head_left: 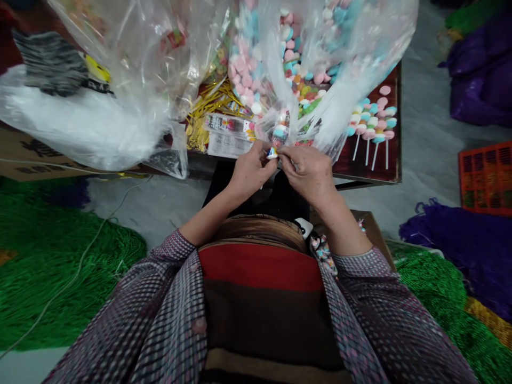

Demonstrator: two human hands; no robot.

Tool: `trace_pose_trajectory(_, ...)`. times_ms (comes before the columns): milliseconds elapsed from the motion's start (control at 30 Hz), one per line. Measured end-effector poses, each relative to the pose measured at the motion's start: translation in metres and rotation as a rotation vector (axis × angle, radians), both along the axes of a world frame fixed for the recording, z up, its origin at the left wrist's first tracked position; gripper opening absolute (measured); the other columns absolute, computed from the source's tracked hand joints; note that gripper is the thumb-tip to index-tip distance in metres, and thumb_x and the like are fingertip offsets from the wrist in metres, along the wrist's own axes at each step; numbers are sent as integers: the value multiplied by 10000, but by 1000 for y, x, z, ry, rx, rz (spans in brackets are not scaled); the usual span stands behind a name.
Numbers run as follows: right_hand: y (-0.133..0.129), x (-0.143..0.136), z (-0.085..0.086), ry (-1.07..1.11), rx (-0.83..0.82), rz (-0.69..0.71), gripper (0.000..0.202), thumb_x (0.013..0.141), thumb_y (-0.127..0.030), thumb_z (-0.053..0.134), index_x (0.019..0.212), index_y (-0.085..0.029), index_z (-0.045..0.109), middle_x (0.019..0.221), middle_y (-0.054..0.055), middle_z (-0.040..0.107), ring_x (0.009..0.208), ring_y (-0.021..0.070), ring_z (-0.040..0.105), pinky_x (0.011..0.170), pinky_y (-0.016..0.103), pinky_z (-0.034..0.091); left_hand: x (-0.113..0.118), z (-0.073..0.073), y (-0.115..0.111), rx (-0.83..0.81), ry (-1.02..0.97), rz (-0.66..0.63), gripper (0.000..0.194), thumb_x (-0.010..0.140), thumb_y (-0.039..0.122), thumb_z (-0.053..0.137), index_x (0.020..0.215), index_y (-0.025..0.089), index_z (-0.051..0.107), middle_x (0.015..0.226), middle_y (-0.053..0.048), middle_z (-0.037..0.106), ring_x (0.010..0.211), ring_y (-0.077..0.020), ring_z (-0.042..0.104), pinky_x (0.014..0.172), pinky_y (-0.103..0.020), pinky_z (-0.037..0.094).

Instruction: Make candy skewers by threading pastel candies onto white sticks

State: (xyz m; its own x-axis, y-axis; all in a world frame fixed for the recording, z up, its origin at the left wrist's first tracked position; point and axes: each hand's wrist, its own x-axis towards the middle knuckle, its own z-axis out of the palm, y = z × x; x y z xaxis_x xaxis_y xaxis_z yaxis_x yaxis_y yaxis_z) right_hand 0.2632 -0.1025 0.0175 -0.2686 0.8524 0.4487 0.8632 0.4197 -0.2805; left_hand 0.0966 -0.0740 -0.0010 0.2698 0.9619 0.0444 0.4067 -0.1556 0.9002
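Between my hands, at the table's front edge, is a wrapped candy stick [281, 130] with pink, white and blue pieces. My left hand [254, 169] pinches its near end from the left. From the right, the fingers of my right hand [306, 169] close on the same end. Candy skewers on white sticks [373, 121] lie on the dark table [390, 166] to the right. Left of the wrapped candy are flat printed wrappers [230, 125] and a heap of gold ties [196, 125]. Behind my hands, a clear bag holds pink, white and blue candies [245, 80].
More clear plastic bags [140, 80] spread over the table's left side, beside a grey knitted glove [52, 61]. Green strands [72, 261] lie on the floor at left. An orange crate [486, 178] and purple bundles [480, 80] are at right. An open box [374, 234] stands by my right forearm.
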Motion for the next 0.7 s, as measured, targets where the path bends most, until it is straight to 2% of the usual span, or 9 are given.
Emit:
trace_pose_trajectory(233,4,-2,-2,-43,-2,-20,259,999,-205,465,988,-192,723,848,80,751,823,209,681,777,349,500,-1,4,1,-42,0,2,167,822,258,608,978,229,555,719,50,612,588,-99,549,574,-242,420)
trace_pose_trajectory(400,3,-8,-9,-85,67,-85,251,1000,-220,448,913,-192,682,792,73,692,801,202,634,767,357,457,1,5,-1,-71,-26,9,88,865,233,591,947,228,562,614,79,555,505,-86,518,542,-245,381)
trace_pose_trajectory(533,-2,-14,-15,-76,70,-86,246,1002,-220,450,898,-184,670,785,70,676,797,194,627,789,363,463,3,-1,2,0,-1,40,70,859,199,598,919,230,577,628,69,549,532,-92,511,559,-258,371)
trace_pose_trajectory(700,-2,-16,-20,6,51,-86,248,1002,-237,454,900,-192,674,786,77,677,814,211,651,817,381,495,4,-11,12,66,70,74,102,829,182,661,870,245,592,672,35,564,664,-141,578,662,-302,447)
